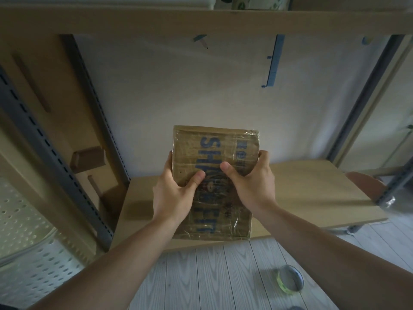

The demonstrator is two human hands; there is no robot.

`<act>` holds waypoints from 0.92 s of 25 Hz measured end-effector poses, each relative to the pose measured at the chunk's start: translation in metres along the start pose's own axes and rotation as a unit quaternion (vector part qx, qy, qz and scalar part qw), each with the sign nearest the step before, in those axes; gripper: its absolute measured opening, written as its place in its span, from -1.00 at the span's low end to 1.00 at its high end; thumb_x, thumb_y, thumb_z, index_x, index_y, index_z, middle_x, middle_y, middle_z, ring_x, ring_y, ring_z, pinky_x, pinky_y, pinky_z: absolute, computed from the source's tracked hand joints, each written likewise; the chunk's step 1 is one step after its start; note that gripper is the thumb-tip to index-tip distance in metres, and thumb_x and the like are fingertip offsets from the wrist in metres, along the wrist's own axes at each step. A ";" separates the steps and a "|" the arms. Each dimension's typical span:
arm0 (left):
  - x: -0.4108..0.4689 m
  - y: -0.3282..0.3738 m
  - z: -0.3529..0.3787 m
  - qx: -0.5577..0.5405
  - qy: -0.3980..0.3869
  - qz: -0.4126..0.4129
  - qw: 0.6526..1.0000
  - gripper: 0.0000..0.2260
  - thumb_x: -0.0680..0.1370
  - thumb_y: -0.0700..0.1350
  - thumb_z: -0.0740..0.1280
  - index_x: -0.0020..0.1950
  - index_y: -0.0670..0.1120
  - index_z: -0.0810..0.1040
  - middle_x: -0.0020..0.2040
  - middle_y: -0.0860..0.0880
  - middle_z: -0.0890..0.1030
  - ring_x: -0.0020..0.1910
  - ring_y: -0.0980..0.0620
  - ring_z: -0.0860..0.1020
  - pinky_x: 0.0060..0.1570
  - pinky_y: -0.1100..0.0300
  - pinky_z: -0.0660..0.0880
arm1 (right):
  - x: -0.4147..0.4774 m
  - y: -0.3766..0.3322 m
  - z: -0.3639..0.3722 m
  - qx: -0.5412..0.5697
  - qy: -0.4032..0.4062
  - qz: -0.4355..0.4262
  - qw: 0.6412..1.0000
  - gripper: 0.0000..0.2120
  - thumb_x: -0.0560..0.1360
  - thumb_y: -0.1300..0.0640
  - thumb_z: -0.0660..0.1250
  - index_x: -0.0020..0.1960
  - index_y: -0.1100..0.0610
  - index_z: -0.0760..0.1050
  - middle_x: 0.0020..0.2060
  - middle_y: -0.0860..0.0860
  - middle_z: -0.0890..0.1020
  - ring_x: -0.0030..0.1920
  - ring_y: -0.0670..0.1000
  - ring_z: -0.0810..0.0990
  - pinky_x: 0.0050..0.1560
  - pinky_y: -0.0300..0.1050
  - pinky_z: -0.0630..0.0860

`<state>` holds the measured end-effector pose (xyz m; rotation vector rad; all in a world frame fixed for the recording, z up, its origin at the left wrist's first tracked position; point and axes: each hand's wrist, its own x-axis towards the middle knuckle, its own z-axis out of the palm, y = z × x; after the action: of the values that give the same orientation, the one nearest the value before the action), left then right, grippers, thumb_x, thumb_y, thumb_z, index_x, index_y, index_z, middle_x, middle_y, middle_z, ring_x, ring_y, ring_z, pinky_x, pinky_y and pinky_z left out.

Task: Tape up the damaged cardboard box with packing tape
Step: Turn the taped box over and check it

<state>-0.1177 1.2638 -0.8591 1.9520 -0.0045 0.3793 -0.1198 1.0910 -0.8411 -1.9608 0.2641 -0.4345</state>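
A flat brown cardboard box point(214, 151) with blue lettering and shiny clear tape across its face is held over the wooden shelf board point(312, 193). My left hand point(176, 191) grips its left edge, thumb on the printed face. My right hand point(252, 182) grips its right edge, thumb also laid on the face. A roll of packing tape point(290, 280) with a yellow-green rim lies on the pale plank floor at the lower right, apart from both hands.
Grey slotted uprights point(89, 121) frame the shelf on the left and right point(366, 97). An upper shelf board point(201, 21) runs overhead. A perforated white panel point(26, 242) stands at the lower left. A small wooden block point(88, 158) juts from the left side panel.
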 end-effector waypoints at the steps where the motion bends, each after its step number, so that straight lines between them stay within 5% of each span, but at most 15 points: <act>1: 0.000 -0.001 -0.001 -0.005 -0.001 0.000 1.000 -0.42 0.42 0.26 0.46 0.39 0.16 0.43 -0.01 0.31 0.64 -0.11 0.45 0.58 -0.03 0.37 0.50 | 0.002 -0.001 -0.004 0.029 -0.020 0.020 0.999 -0.40 0.35 -0.28 0.50 0.19 -0.09 0.27 0.06 -0.10 0.60 0.04 -0.05 0.61 0.11 0.10 0.60; 4: 0.003 -0.008 -0.008 -0.014 -0.028 0.019 0.999 -0.21 0.38 0.37 0.44 0.54 0.18 0.28 0.21 0.23 0.60 0.10 0.27 0.59 0.11 0.27 0.50 | 0.008 -0.006 -0.018 0.207 -0.119 0.171 0.956 -0.32 0.42 -0.48 0.21 0.35 -0.06 0.37 0.28 -0.02 0.57 0.26 0.07 0.54 0.32 0.24 0.41; 6: 0.005 -0.010 -0.010 -0.044 -0.069 0.027 0.996 -0.19 0.38 0.45 0.40 0.55 0.25 0.22 0.37 0.14 0.54 0.31 0.09 0.54 0.29 0.04 0.49 | 0.012 -0.005 -0.025 0.287 -0.148 0.236 0.917 -0.37 0.47 -0.51 0.06 0.22 -0.10 0.55 0.13 -0.03 0.67 0.23 0.09 0.56 0.33 0.33 0.36; 9: 0.001 -0.004 -0.011 -0.186 -0.132 -0.084 0.970 -0.13 0.29 0.67 0.17 0.52 0.30 0.31 0.46 0.06 0.48 0.46 -0.04 0.43 0.44 -0.28 0.31 | 0.013 -0.001 -0.029 0.285 -0.140 0.254 0.914 -0.68 0.58 -0.20 0.25 0.07 0.02 0.60 -0.16 -0.01 0.70 -0.01 0.06 0.62 0.23 0.30 0.48; 11: 0.001 -0.003 -0.020 -0.250 -0.142 -0.194 0.938 -0.03 0.17 0.73 0.15 0.49 0.30 0.37 0.50 0.06 0.45 0.49 -0.09 0.38 0.44 -0.35 0.25 | 0.012 0.003 -0.031 0.251 -0.169 0.209 0.930 -0.82 0.57 0.03 0.36 0.13 0.06 0.56 -0.07 0.05 0.67 -0.04 0.07 0.63 0.19 0.25 0.52; 13: 0.001 -0.003 -0.030 -0.223 -0.146 -0.228 0.936 0.00 0.12 0.68 0.30 0.47 0.24 0.41 0.45 0.05 0.50 0.43 -0.12 0.44 0.30 -0.32 0.44 | 0.009 0.006 -0.036 0.185 -0.215 0.148 0.947 -0.69 0.51 0.17 0.44 0.23 0.03 0.50 0.07 0.03 0.66 0.00 0.08 0.66 0.15 0.23 0.53; 16: 0.001 -0.005 -0.032 -0.175 -0.150 -0.157 0.960 -0.28 0.26 0.28 0.57 0.37 0.14 0.48 0.17 0.07 0.69 0.21 -0.03 0.63 0.24 -0.23 0.55 | 0.008 0.017 -0.044 0.117 -0.258 0.095 0.954 -0.52 0.45 0.24 0.49 0.29 0.01 0.40 0.14 0.04 0.65 0.05 0.09 0.68 0.01 0.20 0.64; 19: -0.001 -0.002 -0.031 -0.114 -0.189 -0.013 0.975 -0.26 0.42 0.03 0.51 0.55 0.10 0.31 0.26 0.08 0.65 0.24 0.15 0.60 0.34 0.08 0.50 | 0.005 0.017 -0.051 0.292 -0.243 0.215 0.900 -0.70 0.55 -0.12 0.34 0.16 0.06 0.53 -0.13 0.07 0.69 -0.17 0.03 0.68 -0.39 -0.05 0.58; 21: 0.002 -0.005 -0.026 -0.035 -0.233 0.064 0.970 -0.14 0.47 0.10 0.49 0.64 0.19 0.05 0.47 0.09 0.46 0.40 0.18 0.47 0.40 0.13 0.43 | 0.010 0.023 -0.049 0.338 -0.235 0.292 0.863 -0.50 0.53 -0.33 0.23 0.15 0.06 0.59 -0.05 0.09 0.73 -0.06 0.08 0.70 -0.30 -0.01 0.60; 23: 0.003 -0.007 -0.021 -0.022 -0.264 0.084 0.961 -0.09 0.48 0.21 0.47 0.62 0.30 -0.09 0.58 0.12 0.29 0.49 0.17 0.37 0.45 -0.01 0.39 | 0.016 0.028 -0.045 0.352 -0.192 0.313 0.861 -0.51 0.52 -0.26 0.29 0.25 0.06 0.57 0.07 0.13 0.71 0.10 0.19 0.68 0.02 0.17 0.60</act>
<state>-0.1192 1.2864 -0.8574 1.9618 -0.5222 -0.0427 -0.1235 1.0353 -0.8471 -1.1084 0.3967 0.2715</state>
